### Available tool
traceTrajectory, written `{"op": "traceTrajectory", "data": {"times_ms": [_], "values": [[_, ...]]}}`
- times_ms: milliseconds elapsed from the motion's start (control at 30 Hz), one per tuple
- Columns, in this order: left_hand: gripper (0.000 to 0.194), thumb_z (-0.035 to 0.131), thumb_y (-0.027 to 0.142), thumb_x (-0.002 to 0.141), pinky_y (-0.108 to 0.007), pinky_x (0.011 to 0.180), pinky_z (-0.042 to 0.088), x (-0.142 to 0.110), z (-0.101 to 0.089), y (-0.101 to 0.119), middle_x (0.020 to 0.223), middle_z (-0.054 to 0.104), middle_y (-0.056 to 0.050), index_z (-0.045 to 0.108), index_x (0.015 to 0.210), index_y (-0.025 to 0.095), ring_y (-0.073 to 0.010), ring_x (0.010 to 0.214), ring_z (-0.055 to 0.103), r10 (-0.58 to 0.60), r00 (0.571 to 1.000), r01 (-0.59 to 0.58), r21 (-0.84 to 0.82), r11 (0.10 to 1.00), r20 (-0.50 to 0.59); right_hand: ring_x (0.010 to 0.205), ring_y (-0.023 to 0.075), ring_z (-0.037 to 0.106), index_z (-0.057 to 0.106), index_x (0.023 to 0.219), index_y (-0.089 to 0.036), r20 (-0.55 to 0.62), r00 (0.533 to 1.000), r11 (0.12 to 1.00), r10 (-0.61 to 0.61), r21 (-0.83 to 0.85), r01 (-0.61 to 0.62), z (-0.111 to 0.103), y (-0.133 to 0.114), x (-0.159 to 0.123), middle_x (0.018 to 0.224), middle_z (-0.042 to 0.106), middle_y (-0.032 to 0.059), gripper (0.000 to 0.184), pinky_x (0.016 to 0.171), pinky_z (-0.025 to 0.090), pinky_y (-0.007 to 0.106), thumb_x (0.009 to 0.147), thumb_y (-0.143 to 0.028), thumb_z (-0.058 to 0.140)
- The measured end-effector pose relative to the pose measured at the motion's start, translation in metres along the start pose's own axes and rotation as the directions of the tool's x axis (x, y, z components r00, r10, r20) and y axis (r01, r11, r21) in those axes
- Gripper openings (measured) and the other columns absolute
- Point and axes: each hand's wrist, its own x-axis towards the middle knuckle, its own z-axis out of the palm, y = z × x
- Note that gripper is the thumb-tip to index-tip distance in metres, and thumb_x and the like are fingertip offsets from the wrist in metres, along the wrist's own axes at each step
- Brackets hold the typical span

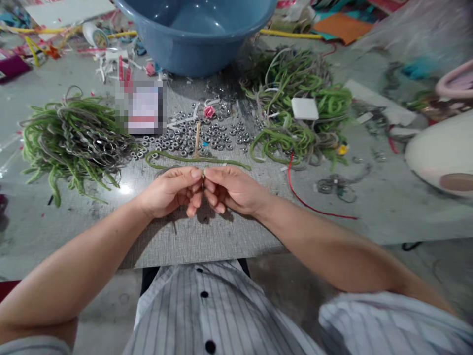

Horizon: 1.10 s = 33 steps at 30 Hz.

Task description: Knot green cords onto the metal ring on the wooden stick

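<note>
Head view: green cord [218, 160] seemingly crosswise

A blue basin [199, 54] is positioned at the far side of the counter [221, 241], with a white spool [95, 35] and a purple item [13, 65] to its left. To the right of the basin are an orange sheet [343, 28] and crumpled clear plastic [417, 29]; a yellow cord [290, 34] extends from the basin's right side toward the sheet. A small pink rose [209, 112] lies on the near side of the basin, and a white rounded object [443, 153], only partly in view, occupies the right edge.
</note>
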Motion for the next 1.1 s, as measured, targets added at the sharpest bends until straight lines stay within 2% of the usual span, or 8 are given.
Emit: {"op": "traceTrajectory", "data": {"times_ms": [67, 167, 367, 533, 633, 733, 933, 1100], "values": [[0.038, 0.068, 0.047, 0.081, -0.018, 0.039, 0.046, 0.0001, -0.0015, 0.0012, 0.054, 0.063, 0.001, 0.051, 0.069, 0.016, -0.0103, 0.039, 0.058, 0.037, 0.999, -0.038, -0.021, 0.999, -0.038, 0.034, 0.0068, 0.051, 0.056, 0.073, -0.018, -0.046, 0.997, 0.998, -0.063, -0.028, 0.061, -0.0028, 0.0000, 0.0007, 0.051, 0.061, -0.0055, 0.043, 0.032, 0.039, 0.017, 0.073, -0.059, 0.070], [0.032, 0.064, 0.043, 0.084, -0.019, 0.040, 0.048, 0.0005, -0.0025, 0.0021, 0.057, 0.066, 0.001, 0.051, 0.072, 0.016, -0.0111, 0.042, 0.061, 0.089, 0.992, -0.094, -0.045, 0.995, -0.092, 0.036, 0.0068, 0.054, 0.058, 0.087, -0.018, -0.145, 0.979, 0.984, -0.147, -0.125, 0.129, -0.0068, 0.0005, 0.0018, 0.059, 0.065, -0.0062, 0.041, 0.034, 0.039, 0.018, 0.070, -0.051, 0.076], [0.027, 0.064, 0.039, 0.085, -0.018, 0.040, 0.047, 0.0006, -0.0011, 0.0024, 0.058, 0.067, 0.000, 0.054, 0.077, 0.016, -0.0114, 0.041, 0.061, 0.091, 0.988, -0.095, -0.022, 0.995, -0.127, 0.041, 0.0040, 0.053, 0.062, 0.077, -0.017, -0.176, 0.938, 0.900, -0.299, -0.379, 0.216, -0.0060, 0.0034, 0.0009, 0.062, 0.061, -0.0063, 0.030, 0.040, 0.039, 0.018, 0.074, -0.044, 0.074], [0.024, 0.064, 0.038, 0.084, -0.017, 0.036, 0.041, -0.0004, -0.0013, 0.0050, 0.057, 0.067, 0.000, 0.058, 0.083, 0.015, -0.0097, 0.035, 0.055, 0.054, 0.990, -0.050, 0.029, 0.998, -0.132, 0.042, 0.0035, 0.050, 0.063, 0.078, -0.017, -0.191, 0.927, 0.859, -0.324, -0.469, 0.204, -0.0053, 0.0018, 0.0001, 0.063, 0.059, -0.0060, 0.024, 0.041, 0.038, 0.019, 0.079, -0.040, 0.071], [0.025, 0.063, 0.037, 0.085, -0.016, 0.035, 0.037, -0.0009, -0.0016, 0.0058, 0.054, 0.064, 0.001, 0.056, 0.075, 0.015, -0.0082, 0.035, 0.052, 0.052, 0.991, -0.048, 0.034, 0.998, -0.127, 0.039, 0.0033, 0.051, 0.061, 0.074, -0.017, -0.198, 0.935, 0.890, -0.293, -0.413, 0.191, -0.0069, 0.0017, 0.0008, 0.060, 0.059, -0.0071, 0.024, 0.038, 0.037, 0.017, 0.077, -0.038, 0.072], [0.031, 0.059, 0.040, 0.087, -0.017, 0.037, 0.037, -0.0012, -0.0020, 0.0055, 0.052, 0.061, 0.001, 0.052, 0.069, 0.016, -0.0083, 0.036, 0.052, 0.057, 0.992, -0.054, 0.023, 0.998, -0.111, 0.035, 0.0048, 0.052, 0.061, 0.080, -0.017, -0.179, 0.963, 0.957, -0.203, -0.243, 0.157, -0.0080, 0.0023, 0.0017, 0.057, 0.062, -0.0072, 0.027, 0.034, 0.038, 0.016, 0.075, -0.041, 0.074], [0.033, 0.055, 0.042, 0.087, -0.019, 0.041, 0.041, -0.0006, -0.0044, 0.0050, 0.055, 0.061, 0.000, 0.049, 0.067, 0.017, -0.0099, 0.039, 0.055, 0.042, 0.998, -0.042, 0.001, 0.999, -0.057, 0.037, 0.0099, 0.060, 0.052, 0.085, -0.020, -0.001, 1.000, 0.998, 0.004, 0.060, -0.004, -0.0066, -0.0005, 0.0004, 0.060, 0.069, -0.0058, 0.031, 0.034, 0.046, 0.017, 0.077, -0.041, 0.073], [0.035, 0.060, 0.044, 0.084, -0.020, 0.042, 0.043, -0.0005, -0.0050, 0.0042, 0.055, 0.060, 0.001, 0.049, 0.066, 0.016, -0.0109, 0.041, 0.057, 0.035, 0.999, -0.035, -0.034, 0.999, -0.005, 0.045, 0.0111, 0.065, 0.050, 0.083, -0.019, 0.098, 0.995, 0.990, 0.020, 0.138, -0.033, -0.0047, -0.0014, -0.0016, 0.066, 0.071, -0.0047, 0.027, 0.042, 0.052, 0.020, 0.084, -0.040, 0.066]]}}
